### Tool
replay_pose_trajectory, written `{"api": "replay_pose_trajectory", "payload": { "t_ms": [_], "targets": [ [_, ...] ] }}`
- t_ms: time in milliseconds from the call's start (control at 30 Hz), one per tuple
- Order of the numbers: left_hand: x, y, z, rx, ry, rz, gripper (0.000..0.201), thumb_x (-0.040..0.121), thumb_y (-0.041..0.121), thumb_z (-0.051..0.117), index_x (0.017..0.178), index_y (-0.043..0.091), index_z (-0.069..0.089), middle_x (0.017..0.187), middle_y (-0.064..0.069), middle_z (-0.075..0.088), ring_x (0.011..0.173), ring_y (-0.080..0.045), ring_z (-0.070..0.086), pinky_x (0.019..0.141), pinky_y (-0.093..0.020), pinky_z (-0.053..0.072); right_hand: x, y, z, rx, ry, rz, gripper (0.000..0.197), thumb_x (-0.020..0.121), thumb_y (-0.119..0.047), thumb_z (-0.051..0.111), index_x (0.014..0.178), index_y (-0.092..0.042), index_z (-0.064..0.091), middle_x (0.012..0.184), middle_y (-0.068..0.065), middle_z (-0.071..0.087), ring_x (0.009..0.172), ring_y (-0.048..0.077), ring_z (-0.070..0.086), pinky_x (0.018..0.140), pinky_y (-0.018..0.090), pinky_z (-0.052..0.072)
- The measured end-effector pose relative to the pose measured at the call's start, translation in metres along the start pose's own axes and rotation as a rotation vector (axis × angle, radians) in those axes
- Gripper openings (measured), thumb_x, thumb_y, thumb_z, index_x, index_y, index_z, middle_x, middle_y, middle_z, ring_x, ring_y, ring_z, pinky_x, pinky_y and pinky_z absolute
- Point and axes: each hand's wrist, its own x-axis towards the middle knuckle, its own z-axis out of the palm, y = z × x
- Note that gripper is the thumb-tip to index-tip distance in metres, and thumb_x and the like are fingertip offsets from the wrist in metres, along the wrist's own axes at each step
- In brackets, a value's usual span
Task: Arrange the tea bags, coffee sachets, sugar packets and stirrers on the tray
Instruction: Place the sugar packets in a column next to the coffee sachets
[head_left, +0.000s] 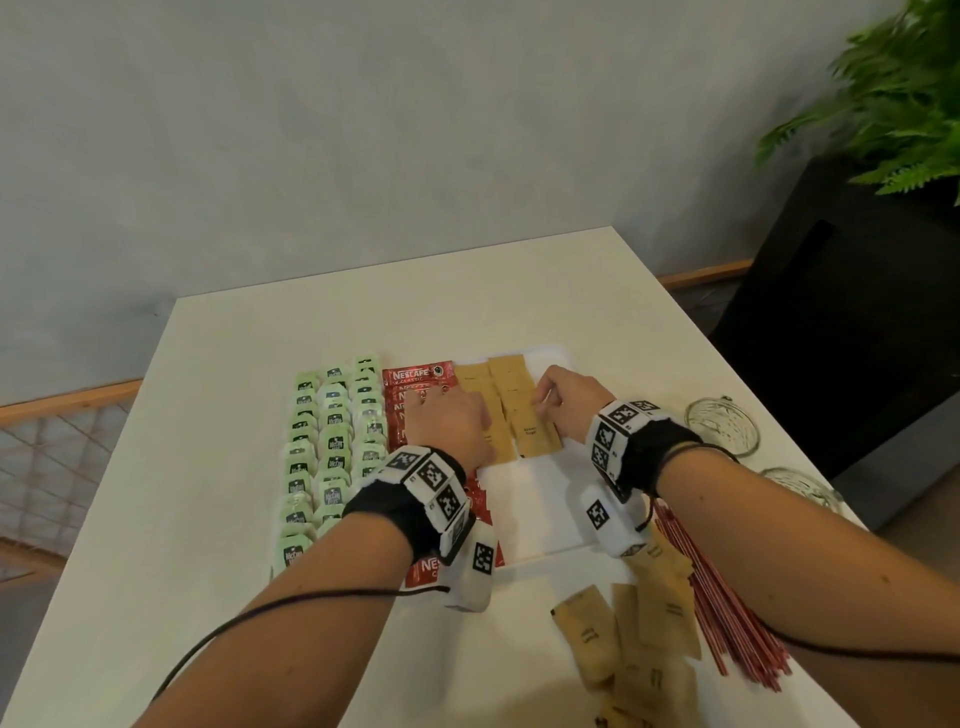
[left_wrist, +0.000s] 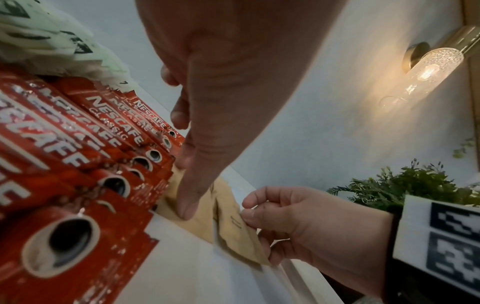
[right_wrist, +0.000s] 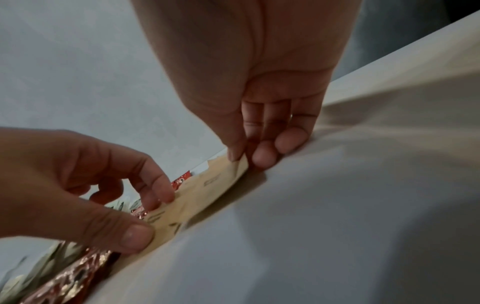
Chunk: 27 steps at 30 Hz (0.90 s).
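On the white tray (head_left: 540, 499) lie three columns of green tea bags (head_left: 332, 447), a column of red coffee sachets (head_left: 415, 376) and two columns of brown sugar packets (head_left: 498, 384). My left hand (head_left: 449, 415) rests where the coffee meets the sugar. Its thumb (left_wrist: 187, 205) presses flat on the left sugar column. My right hand (head_left: 545, 402) pinches the edge of a sugar packet (left_wrist: 233, 232) in the right column between thumb and fingers (right_wrist: 262, 156). That packet (right_wrist: 223, 176) lies low on the tray.
Loose sugar packets (head_left: 634, 639) and a bundle of red stirrers (head_left: 727, 623) lie on the table at my near right. Two glass jars (head_left: 722, 423) (head_left: 800, 488) stand by the table's right edge. A black planter (head_left: 841, 338) with a fern stands beyond it.
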Motion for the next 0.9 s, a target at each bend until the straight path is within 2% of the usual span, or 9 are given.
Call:
{"api": "replay_pose_trajectory", "payload": {
  "t_ms": [100, 233, 367, 467, 567, 667, 767, 833, 900],
  "targets": [
    [-0.003, 0.001, -0.002, 0.007, 0.006, 0.016, 0.034, 0.082, 0.047, 0.067, 0.113, 0.034, 0.060, 0.121, 0.005, 0.058, 0.121, -0.021, 0.046, 0.107, -0.045, 0.025, -0.003, -0.005, -0.003, 0.027, 0.013, 0.024, 0.010, 0.089, -0.017, 0.059, 0.096, -0.023, 0.053, 0.086, 0.000, 0.060, 0.080, 0.024, 0.063, 0.073, 0.036, 0.053],
    [-0.017, 0.003, -0.012, -0.041, 0.053, 0.050, 0.031, 0.085, 0.048, 0.065, 0.113, 0.035, 0.060, 0.119, 0.007, 0.060, 0.120, -0.020, 0.047, 0.105, -0.045, 0.024, -0.020, -0.012, -0.017, 0.038, 0.088, -0.019, 0.021, 0.090, -0.030, 0.064, 0.105, -0.021, 0.053, 0.091, -0.001, 0.060, 0.081, 0.021, 0.061, 0.079, 0.035, 0.052],
    [-0.047, 0.008, -0.022, -0.133, 0.121, 0.146, 0.030, 0.083, 0.048, 0.068, 0.109, 0.036, 0.061, 0.108, 0.011, 0.064, 0.110, -0.015, 0.056, 0.101, -0.044, 0.025, -0.067, -0.017, -0.034, 0.060, 0.086, -0.144, 0.017, 0.088, -0.033, 0.067, 0.100, -0.022, 0.061, 0.089, -0.004, 0.061, 0.067, 0.007, 0.056, 0.067, 0.025, 0.043],
    [-0.078, 0.013, -0.021, -0.216, 0.102, 0.202, 0.029, 0.084, 0.046, 0.069, 0.109, 0.034, 0.060, 0.103, 0.014, 0.065, 0.101, -0.011, 0.059, 0.101, -0.041, 0.029, -0.111, -0.013, -0.040, 0.081, 0.066, -0.163, 0.014, 0.087, -0.033, 0.067, 0.097, -0.022, 0.065, 0.087, -0.006, 0.063, 0.068, 0.010, 0.063, 0.064, 0.022, 0.044],
    [-0.107, 0.019, -0.013, -0.267, 0.048, 0.244, 0.029, 0.084, 0.042, 0.070, 0.110, 0.032, 0.061, 0.099, 0.013, 0.065, 0.098, -0.011, 0.060, 0.089, -0.035, 0.043, -0.148, -0.001, -0.038, 0.085, 0.043, -0.124, 0.014, 0.086, -0.032, 0.069, 0.095, -0.022, 0.066, 0.087, -0.005, 0.064, 0.069, 0.014, 0.065, 0.058, 0.019, 0.043],
    [-0.128, 0.029, 0.000, -0.276, -0.042, 0.274, 0.030, 0.085, 0.041, 0.071, 0.111, 0.030, 0.062, 0.101, 0.011, 0.066, 0.096, -0.011, 0.060, 0.074, -0.030, 0.046, -0.176, 0.015, -0.032, 0.074, 0.009, -0.070, 0.014, 0.084, -0.031, 0.071, 0.094, -0.023, 0.067, 0.086, -0.002, 0.064, 0.071, 0.014, 0.066, 0.063, 0.024, 0.047],
    [-0.137, 0.043, 0.013, -0.374, -0.160, 0.282, 0.034, 0.081, 0.044, 0.073, 0.110, 0.027, 0.063, 0.105, 0.008, 0.066, 0.098, -0.013, 0.061, 0.080, -0.032, 0.050, -0.202, 0.028, -0.025, 0.034, -0.009, 0.001, 0.016, 0.082, -0.033, 0.074, 0.092, -0.023, 0.067, 0.086, 0.000, 0.067, 0.077, 0.016, 0.066, 0.070, 0.027, 0.051],
    [-0.141, 0.054, 0.022, -0.392, -0.219, 0.294, 0.041, 0.081, 0.046, 0.074, 0.114, 0.025, 0.061, 0.111, 0.004, 0.064, 0.104, -0.017, 0.060, 0.085, -0.035, 0.050, -0.220, 0.035, -0.018, -0.025, -0.022, 0.072, 0.020, 0.081, -0.035, 0.074, 0.092, -0.021, 0.066, 0.083, 0.000, 0.065, 0.076, 0.018, 0.063, 0.064, 0.026, 0.048],
    [-0.145, 0.064, 0.030, -0.333, -0.228, 0.296, 0.051, 0.082, 0.047, 0.072, 0.124, 0.022, 0.056, 0.120, 0.001, 0.060, 0.110, -0.020, 0.058, 0.087, -0.035, 0.049, -0.235, 0.041, -0.011, -0.087, -0.031, 0.192, 0.034, 0.080, -0.044, 0.073, 0.094, -0.016, 0.062, 0.077, 0.003, 0.064, 0.067, 0.019, 0.061, 0.055, 0.028, 0.044]
  ]
}}
